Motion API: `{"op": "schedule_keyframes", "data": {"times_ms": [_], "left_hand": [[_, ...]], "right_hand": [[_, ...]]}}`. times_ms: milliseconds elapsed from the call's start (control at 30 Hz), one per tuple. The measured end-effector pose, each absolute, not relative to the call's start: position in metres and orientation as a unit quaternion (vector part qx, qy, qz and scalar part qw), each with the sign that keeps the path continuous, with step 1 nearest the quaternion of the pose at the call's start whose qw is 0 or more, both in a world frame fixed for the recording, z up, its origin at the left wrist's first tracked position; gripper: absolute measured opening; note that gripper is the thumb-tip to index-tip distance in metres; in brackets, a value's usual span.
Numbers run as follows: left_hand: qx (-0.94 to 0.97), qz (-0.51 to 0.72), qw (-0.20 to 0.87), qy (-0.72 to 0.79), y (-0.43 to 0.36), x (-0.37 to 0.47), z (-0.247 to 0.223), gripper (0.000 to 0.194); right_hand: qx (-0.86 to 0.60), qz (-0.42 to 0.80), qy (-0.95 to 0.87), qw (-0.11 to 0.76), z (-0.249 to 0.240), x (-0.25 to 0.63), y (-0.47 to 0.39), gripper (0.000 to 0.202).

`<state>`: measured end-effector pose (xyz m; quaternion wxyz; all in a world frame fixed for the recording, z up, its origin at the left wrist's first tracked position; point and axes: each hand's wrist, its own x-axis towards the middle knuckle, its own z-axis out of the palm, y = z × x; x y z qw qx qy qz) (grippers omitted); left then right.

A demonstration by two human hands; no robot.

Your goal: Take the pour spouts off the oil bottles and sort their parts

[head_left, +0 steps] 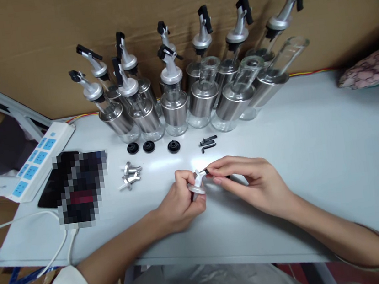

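Over the front of the table, my left hand (181,203) is closed round a silver pourer spout (197,181), its round base tilted toward me. My right hand (258,184) pinches a small black lever (207,171) at the tip of that spout; whether it is attached there cannot be seen. Beyond my hands lie several loose black levers (207,143). Two more silver spouts (130,181) rest to the left. Three black stoppers (174,146) are lined up in front of the bottles. Part of a dark object shows beneath my right fingers.
Glass bottles with steel sleeves (176,111) stand in rows at the back, several topped with pourers; three at the front right have bare necks. A power strip (40,160), a pixelated phone-like device (84,187) and white cables (56,250) occupy the left. A patterned cloth item (372,66) sits far right.
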<state>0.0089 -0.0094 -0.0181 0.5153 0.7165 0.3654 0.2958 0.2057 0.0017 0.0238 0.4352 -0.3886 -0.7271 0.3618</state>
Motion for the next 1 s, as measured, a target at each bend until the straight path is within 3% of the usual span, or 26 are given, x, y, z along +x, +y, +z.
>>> {"op": "schedule_keyframes", "data": {"times_ms": [233,400,500,567,700,833,1000], "left_hand": [[0.788,0.333,0.42,0.302,-0.003,0.006,-0.016,0.02],[0.834,0.388,0.306,0.244,0.01,-0.002,-0.01,0.018],[0.804,0.454,0.221,0.314,0.019,-0.007,-0.003,0.017],[0.785,0.431,0.177,0.409,0.025,-0.009,0.0,0.026],[0.797,0.313,0.187,0.481,0.033,-0.011,-0.002,0.05],[0.814,0.265,0.193,0.48,0.032,-0.011,-0.005,0.044],[0.815,0.305,0.163,0.465,0.031,-0.01,-0.004,0.039]], "right_hand": [[-0.408,0.342,-0.75,0.393,0.022,0.205,-0.003,0.014],[-0.435,0.324,-0.727,0.42,0.018,0.204,-0.005,0.011],[-0.465,0.33,-0.681,0.46,0.019,0.206,-0.005,0.011],[-0.468,0.342,-0.655,0.485,0.02,0.207,-0.005,0.012],[-0.463,0.34,-0.662,0.482,0.023,0.207,-0.005,0.019],[-0.458,0.323,-0.686,0.463,0.024,0.206,-0.003,0.024],[-0.465,0.341,-0.673,0.464,0.023,0.207,-0.002,0.022]]}}
